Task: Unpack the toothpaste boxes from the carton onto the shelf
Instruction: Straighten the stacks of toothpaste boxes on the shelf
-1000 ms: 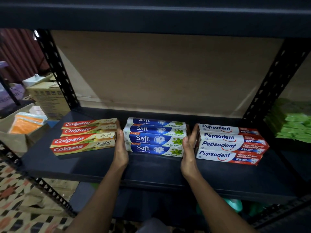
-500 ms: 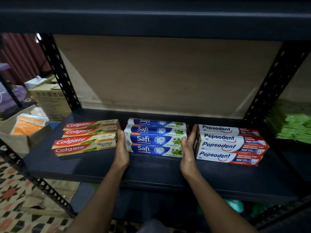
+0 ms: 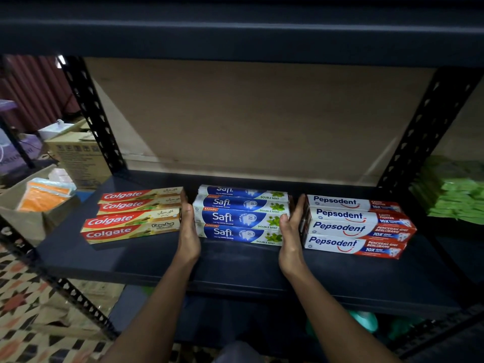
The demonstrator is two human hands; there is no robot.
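While both hands' flat fingers (image 3: 186,205) press Safi boxes (image 3: 241,218), bare shelf (image 3: 235,260) frontward.

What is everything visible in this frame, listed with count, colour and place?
Colgate boxes: four showing, red and cream, left group on the shelf.
Safi boxes: four showing, blue and white, middle group, between the two hands.
Pepsodent boxes: four showing, white, blue and red, right group.
Shelf: one, dark, with a brown backboard behind.
Uprights: black perforated metal, at both sides.
Green packets: a stack, count unclear, far right.
Open carton: one, brown, far left, holding orange packets.
Printed carton: one, brown, behind the left upright.
Floor: patterned, lower left.
Left hand: flat against the left ends of the Safi boxes.
Right hand: flat against their right ends.
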